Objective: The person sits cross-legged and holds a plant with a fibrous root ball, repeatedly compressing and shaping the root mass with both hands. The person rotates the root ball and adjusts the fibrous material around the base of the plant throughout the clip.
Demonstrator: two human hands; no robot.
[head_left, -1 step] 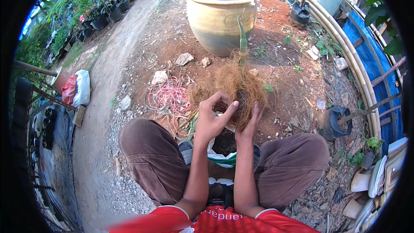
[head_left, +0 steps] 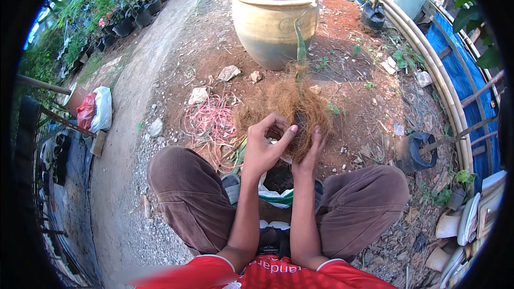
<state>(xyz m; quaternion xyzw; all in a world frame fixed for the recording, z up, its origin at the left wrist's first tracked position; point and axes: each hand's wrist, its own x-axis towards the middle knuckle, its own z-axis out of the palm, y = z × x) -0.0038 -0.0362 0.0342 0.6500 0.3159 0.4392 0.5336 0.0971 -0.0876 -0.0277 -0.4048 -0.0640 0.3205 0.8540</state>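
Observation:
In front of me is a loose brown bundle of coconut fibre (head_left: 261, 108), with a long green pointed leaf (head_left: 301, 48) standing up out of it. A dark clump, probably soil, shows partly inside the fibre. My left hand (head_left: 266, 143) has its fingers curled and the thumb against the fibre's near left side. My right hand (head_left: 310, 152) cups the bundle from the right, fingers pressed into the strands. Below my hands, between my feet, is a white and green bag (head_left: 278, 199) with dark soil in it, partly covered by my wrists.
A large glazed clay pot (head_left: 274, 27) stands beyond the bundle. Tangled pink string (head_left: 209, 123) lies on the ground to the left, near several stones. On the right are a black plant bag (head_left: 415, 152) and a bamboo rail (head_left: 439, 77). Potted plants (head_left: 124, 25) line the far left.

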